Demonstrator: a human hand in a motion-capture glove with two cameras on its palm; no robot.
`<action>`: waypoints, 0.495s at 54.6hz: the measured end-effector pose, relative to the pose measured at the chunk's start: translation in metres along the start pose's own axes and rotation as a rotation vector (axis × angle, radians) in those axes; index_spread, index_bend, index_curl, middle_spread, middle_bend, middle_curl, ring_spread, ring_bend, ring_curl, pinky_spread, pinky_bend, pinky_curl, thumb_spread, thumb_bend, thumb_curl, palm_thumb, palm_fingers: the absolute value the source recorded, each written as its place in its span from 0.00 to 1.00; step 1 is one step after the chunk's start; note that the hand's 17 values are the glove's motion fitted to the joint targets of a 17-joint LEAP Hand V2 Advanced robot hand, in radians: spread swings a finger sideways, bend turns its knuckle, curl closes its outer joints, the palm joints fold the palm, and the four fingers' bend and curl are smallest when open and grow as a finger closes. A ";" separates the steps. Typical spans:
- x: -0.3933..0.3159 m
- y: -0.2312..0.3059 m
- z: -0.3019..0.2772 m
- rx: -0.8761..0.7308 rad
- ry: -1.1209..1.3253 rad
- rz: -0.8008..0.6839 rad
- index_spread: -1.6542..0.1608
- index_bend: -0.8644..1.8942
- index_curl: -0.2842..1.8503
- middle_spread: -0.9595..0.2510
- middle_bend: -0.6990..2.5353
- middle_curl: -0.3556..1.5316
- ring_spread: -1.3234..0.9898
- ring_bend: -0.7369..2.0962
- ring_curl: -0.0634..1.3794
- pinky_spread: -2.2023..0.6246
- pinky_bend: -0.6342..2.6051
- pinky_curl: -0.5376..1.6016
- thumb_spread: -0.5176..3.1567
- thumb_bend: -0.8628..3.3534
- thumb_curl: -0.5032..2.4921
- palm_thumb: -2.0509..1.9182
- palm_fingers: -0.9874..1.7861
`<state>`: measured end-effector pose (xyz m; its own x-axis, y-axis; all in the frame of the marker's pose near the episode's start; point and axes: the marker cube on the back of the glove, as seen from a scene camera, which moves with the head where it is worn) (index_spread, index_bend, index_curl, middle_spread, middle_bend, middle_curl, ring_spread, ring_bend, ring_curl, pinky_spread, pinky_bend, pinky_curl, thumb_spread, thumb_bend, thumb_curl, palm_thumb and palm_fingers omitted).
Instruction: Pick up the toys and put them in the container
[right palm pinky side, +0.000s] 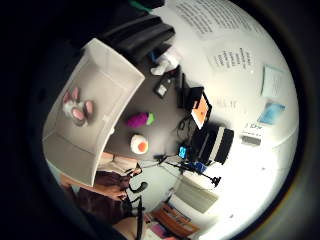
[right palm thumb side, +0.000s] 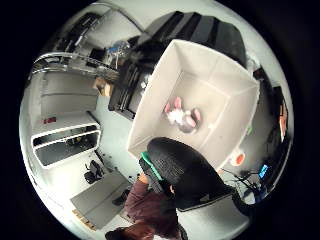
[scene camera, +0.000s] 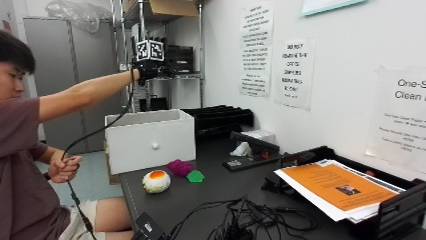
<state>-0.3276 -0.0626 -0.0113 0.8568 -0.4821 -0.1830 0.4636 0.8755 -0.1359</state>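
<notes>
In the outside view my gloved right hand (scene camera: 152, 70) is raised high above the white container (scene camera: 150, 137), holding nothing that I can see. A pink and white bunny toy (right palm pinky side: 77, 110) lies on the container's floor (right palm thumb side: 182, 116). Two toys rest on the dark table in front of the container: a magenta toy with a green end (scene camera: 181, 167) and a white ball with an orange spot (scene camera: 156, 181). Both also show beside the container (right palm pinky side: 100, 55) in the little finger side view, magenta toy (right palm pinky side: 139, 119) and ball (right palm pinky side: 139, 144). Part of the black glove (right palm thumb side: 185, 172) crosses the thumb side view.
Black stacked trays (scene camera: 216, 117) stand behind the container. A paper tray with an orange sheet (scene camera: 336, 187) sits at the right, and loose cables (scene camera: 246, 220) lie near the table's front. A white crumpled item (scene camera: 241, 149) lies mid-table. The person's bare left hand (scene camera: 63, 167) holds a cable.
</notes>
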 end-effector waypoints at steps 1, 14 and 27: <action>0.001 0.000 -0.004 0.012 -0.006 0.003 0.80 0.31 0.28 0.80 0.25 0.40 0.57 0.41 0.25 0.79 0.49 0.44 0.43 0.19 0.34 0.49 0.19; 0.049 0.029 -0.040 0.106 -0.034 0.123 0.79 0.32 0.22 0.79 0.25 0.35 0.58 0.38 0.24 0.79 0.46 0.42 0.44 0.19 0.30 0.49 0.21; 0.118 0.087 -0.002 0.082 -0.068 0.214 0.80 0.32 0.19 0.79 0.25 0.33 0.58 0.37 0.25 0.79 0.46 0.42 0.44 0.19 0.27 0.50 0.23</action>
<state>-0.1861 -0.0431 -0.0465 0.9494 -0.2846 -0.1329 0.2843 0.9585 -0.0214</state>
